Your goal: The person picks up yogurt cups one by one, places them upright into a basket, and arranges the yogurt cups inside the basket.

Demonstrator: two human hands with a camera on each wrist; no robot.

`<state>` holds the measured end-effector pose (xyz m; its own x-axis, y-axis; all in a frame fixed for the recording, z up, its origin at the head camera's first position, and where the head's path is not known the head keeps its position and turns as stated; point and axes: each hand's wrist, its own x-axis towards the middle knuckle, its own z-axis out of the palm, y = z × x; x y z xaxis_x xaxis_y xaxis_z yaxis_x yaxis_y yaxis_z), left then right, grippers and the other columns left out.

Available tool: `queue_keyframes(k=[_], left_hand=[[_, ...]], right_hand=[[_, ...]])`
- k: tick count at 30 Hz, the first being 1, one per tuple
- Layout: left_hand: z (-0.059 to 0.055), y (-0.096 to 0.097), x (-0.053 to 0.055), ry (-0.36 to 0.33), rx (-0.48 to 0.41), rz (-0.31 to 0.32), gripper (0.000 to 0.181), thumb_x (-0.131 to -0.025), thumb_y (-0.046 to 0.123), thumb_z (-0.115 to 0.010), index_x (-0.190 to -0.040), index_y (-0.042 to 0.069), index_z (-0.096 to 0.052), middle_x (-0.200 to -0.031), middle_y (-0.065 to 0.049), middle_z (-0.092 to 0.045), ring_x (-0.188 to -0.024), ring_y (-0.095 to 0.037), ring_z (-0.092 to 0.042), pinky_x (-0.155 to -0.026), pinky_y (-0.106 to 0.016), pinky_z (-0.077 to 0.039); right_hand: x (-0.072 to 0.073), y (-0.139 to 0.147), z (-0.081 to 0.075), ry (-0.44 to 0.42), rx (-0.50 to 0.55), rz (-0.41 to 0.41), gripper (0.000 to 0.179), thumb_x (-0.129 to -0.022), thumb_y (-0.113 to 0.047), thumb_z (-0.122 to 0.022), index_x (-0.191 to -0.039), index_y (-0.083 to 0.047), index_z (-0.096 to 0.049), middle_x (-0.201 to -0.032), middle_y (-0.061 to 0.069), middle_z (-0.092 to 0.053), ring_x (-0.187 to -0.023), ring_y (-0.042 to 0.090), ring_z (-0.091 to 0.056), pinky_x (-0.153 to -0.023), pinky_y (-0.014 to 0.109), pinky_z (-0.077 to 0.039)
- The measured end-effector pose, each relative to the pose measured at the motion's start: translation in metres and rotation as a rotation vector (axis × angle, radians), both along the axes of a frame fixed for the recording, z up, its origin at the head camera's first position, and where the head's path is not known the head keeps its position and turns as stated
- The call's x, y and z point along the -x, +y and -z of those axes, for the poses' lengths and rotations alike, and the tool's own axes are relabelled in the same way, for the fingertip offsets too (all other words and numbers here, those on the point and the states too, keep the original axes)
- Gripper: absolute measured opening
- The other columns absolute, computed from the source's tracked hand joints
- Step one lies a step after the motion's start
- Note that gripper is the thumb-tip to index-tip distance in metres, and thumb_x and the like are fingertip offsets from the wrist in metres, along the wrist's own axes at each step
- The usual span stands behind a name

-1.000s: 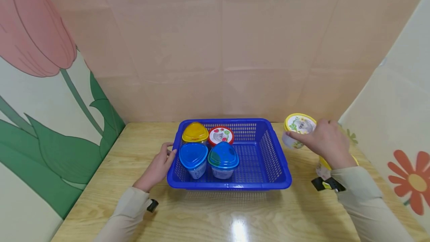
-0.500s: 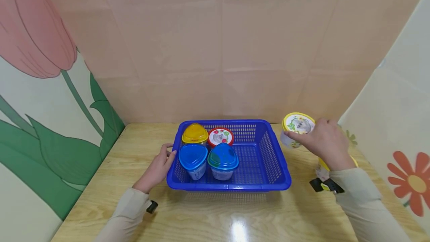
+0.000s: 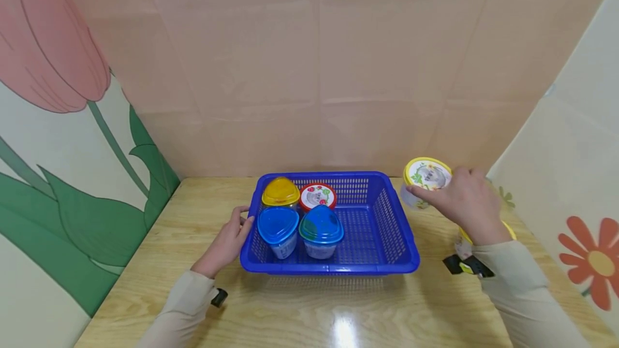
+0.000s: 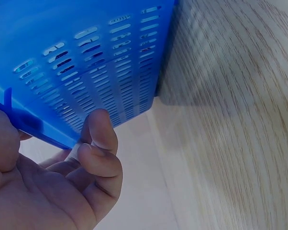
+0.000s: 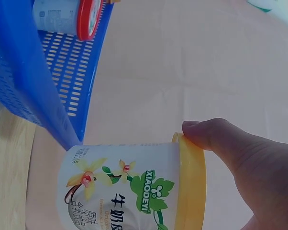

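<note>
My right hand [image 3: 461, 203] grips a white tub with a yellow lid [image 3: 427, 176] and holds it up to the right of the blue plastic basket [image 3: 374, 267]. In the right wrist view the thumb presses on the rim of the yellow lid [image 5: 192, 187], and flowers and a green leaf mark the tub's side. My left hand [image 3: 227, 243] holds the basket's left rim, thumb at the top and fingers [image 4: 103, 132] curled outside its slotted wall. Inside the basket stand a yellow-lidded cup [image 3: 280, 191], a red-lidded tub [image 3: 317, 196] and two blue-lidded cups [image 3: 278, 224].
Another yellow-lidded tub [image 3: 464, 246] stands on the wooden table [image 3: 300, 316] under my right wrist, partly hidden by it. A beige-covered wall [image 3: 314, 69] rises behind the basket, with flower-printed panels [image 3: 587, 262] at both sides.
My right hand has brought the yellow-lidded tub slightly left and up, closer to the basket. The left hand keeps its hold on the rim.
</note>
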<state>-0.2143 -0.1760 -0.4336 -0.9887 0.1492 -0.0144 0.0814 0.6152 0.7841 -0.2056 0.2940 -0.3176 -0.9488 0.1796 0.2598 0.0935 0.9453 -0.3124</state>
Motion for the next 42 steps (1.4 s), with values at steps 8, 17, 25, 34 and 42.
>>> queue_keyframes(k=[8, 17, 25, 34, 42], left_hand=[[0.000, 0.000, 0.000, 0.007, 0.003, 0.002, 0.049, -0.110, 0.036, -0.033, -0.148, 0.007, -0.029, -0.116, -0.016, -0.062, -0.094, -0.022, -0.066, -0.085, -0.044, -0.057], [0.000, -0.001, 0.000, 0.010, -0.003, 0.006, 0.049, -0.110, 0.037, -0.033, -0.148, 0.007, -0.029, -0.115, -0.016, -0.062, -0.094, -0.022, -0.066, -0.086, -0.044, -0.057], [0.001, -0.001, 0.001, 0.009, -0.015, 0.006, 0.048, -0.110, 0.036, -0.033, -0.149, 0.007, -0.029, -0.114, -0.016, -0.062, -0.092, -0.022, -0.066, -0.084, -0.043, -0.057], [0.001, -0.002, 0.001, 0.011, -0.015, 0.001, 0.048, -0.110, 0.035, -0.034, -0.148, 0.006, -0.029, -0.113, -0.016, -0.063, -0.092, -0.022, -0.066, -0.082, -0.042, -0.058], [0.001, 0.000, 0.000, 0.008, -0.018, 0.005, 0.048, -0.110, 0.036, -0.034, -0.148, 0.007, -0.030, -0.115, -0.017, -0.062, -0.094, -0.022, -0.066, -0.084, -0.044, -0.057]], right_hand=[[0.001, -0.007, -0.004, 0.022, -0.004, -0.006, 0.096, -0.068, -0.083, -0.068, -0.090, 0.009, -0.052, -0.095, 0.033, -0.045, -0.063, 0.042, -0.051, -0.042, 0.041, -0.036], [0.001, -0.015, -0.007, 0.044, 0.002, -0.016, 0.096, -0.069, -0.080, -0.069, -0.094, 0.011, -0.053, -0.097, 0.032, -0.045, -0.067, 0.042, -0.052, -0.044, 0.041, -0.037], [0.002, -0.022, -0.011, 0.015, 0.056, -0.038, 0.100, -0.069, -0.080, -0.070, -0.103, 0.013, -0.052, -0.106, 0.033, -0.044, -0.068, 0.039, -0.052, -0.045, 0.039, -0.039], [0.005, -0.031, -0.012, -0.003, 0.083, -0.059, 0.103, -0.068, -0.081, -0.069, -0.108, 0.012, -0.052, -0.109, 0.031, -0.043, -0.069, 0.039, -0.053, -0.046, 0.039, -0.040], [0.008, -0.033, -0.010, 0.018, 0.072, -0.094, 0.100, -0.068, -0.082, -0.069, -0.104, 0.010, -0.055, -0.105, 0.030, -0.047, -0.075, 0.040, -0.053, -0.048, 0.040, -0.041]])
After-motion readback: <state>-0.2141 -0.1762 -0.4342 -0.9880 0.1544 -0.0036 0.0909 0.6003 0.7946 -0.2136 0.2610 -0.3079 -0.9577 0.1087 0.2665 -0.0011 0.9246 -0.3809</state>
